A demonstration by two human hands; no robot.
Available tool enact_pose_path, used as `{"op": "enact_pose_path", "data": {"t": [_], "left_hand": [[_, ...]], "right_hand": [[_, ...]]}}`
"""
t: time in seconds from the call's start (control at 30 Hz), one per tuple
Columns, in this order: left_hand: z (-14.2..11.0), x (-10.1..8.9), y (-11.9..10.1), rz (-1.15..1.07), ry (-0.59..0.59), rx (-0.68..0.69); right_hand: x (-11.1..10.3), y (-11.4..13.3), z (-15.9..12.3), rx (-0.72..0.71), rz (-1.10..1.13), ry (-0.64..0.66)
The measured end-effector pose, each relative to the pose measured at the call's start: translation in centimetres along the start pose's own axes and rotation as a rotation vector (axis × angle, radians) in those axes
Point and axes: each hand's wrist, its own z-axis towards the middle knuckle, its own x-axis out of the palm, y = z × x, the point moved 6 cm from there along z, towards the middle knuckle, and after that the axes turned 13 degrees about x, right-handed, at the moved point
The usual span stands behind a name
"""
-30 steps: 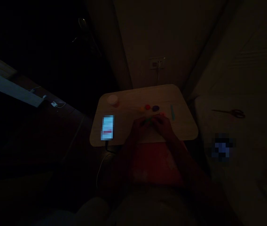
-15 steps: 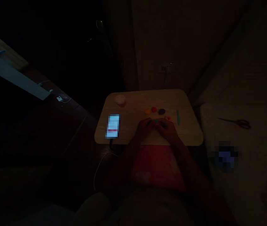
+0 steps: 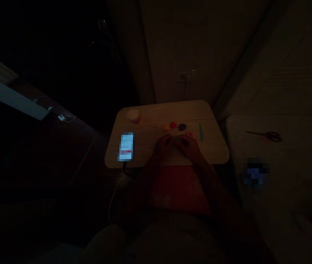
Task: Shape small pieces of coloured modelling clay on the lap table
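Dim walls (image 3: 167,44) rise beyond the fingers, and far to their right spreads a pale surface (image 3: 290,123) with scissors lying on it. Directly under the fingers is a small wooden table (image 3: 147,156) with rounded corners.

Both hands meet over its near half, the left hand (image 3: 163,145) and right hand (image 3: 189,146) curled inward, fingertips close together. Between them, against the right fingertips, is a small green piece (image 3: 177,139). The fingers look bent with only a slight opening; it is too dark to tell whether either hand has the piece firmly pinched, or whether the left touches it at all.

Off to the right of the fingers, on that pale surface, are the scissors (image 3: 274,136). Well left of the left fingers lies a phone (image 3: 126,146), its lit screen blurred; beyond it stands a cup (image 3: 134,116). A blue-green stick (image 3: 201,132) lies to the right of the right fingers. Just past the fingertips sit a purple lump (image 3: 182,127), a yellow lump (image 3: 166,127) and a red lump (image 3: 173,125), with a pink piece (image 3: 189,134) right beside the right fingers.

For handling something this small, light, even pressure from the fingertips seems best, as a hard squeeze could flatten it if it is soft. The right knuckles need care around the pink piece.
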Motion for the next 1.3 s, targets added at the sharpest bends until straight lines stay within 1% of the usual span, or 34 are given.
{"op": "enact_pose_path", "data": {"t": [0.13,0.23,0.33,0.5,0.57,0.6,0.73,0.83,1.0,1.07,1.17,1.3], "left_hand": [[0.0,-0.3,0.0,-0.059,-0.044,-0.014],[-0.1,-0.4,0.1,-0.072,-0.051,-0.026],[-0.2,-0.7,0.4,-0.073,-0.082,-0.049],[-0.6,-0.8,1.2,-0.07,-0.152,-0.109],[-0.7,-0.6,1.5,-0.083,-0.159,-0.138],[-0.7,-0.5,1.5,-0.096,-0.168,-0.142],[-0.7,-0.1,1.4,-0.162,-0.141,-0.133],[-0.7,-0.3,1.3,-0.133,-0.123,-0.128],[-0.6,-0.6,1.1,-0.114,-0.107,-0.109],[-0.6,-0.6,1.1,-0.102,-0.108,-0.109],[-0.7,-0.7,1.1,-0.085,-0.104,-0.112],[-0.6,-0.7,1.1,-0.085,-0.101,-0.114]], "right_hand": [[0.0,0.2,-0.2,-0.019,-0.043,-0.001],[-0.1,0.5,-0.3,-0.02,-0.095,-0.013],[-0.1,0.5,-0.4,-0.012,-0.115,-0.018],[-0.4,0.1,-0.5,0.0,-0.058,-0.068],[-0.4,-0.1,-0.6,0.025,-0.033,-0.043],[-0.6,-0.2,-0.6,0.031,-0.035,-0.054],[-0.7,0.1,-0.6,0.005,-0.07,-0.028],[-0.5,0.3,-0.6,-0.026,-0.092,0.003],[-0.2,0.0,-0.5,0.007,-0.055,0.017],[-0.1,0.0,-0.4,-0.005,-0.056,0.023],[-0.1,0.2,-0.3,-0.037,-0.079,0.013],[0.0,-0.1,-0.2,-0.028,-0.088,-0.004]]}}
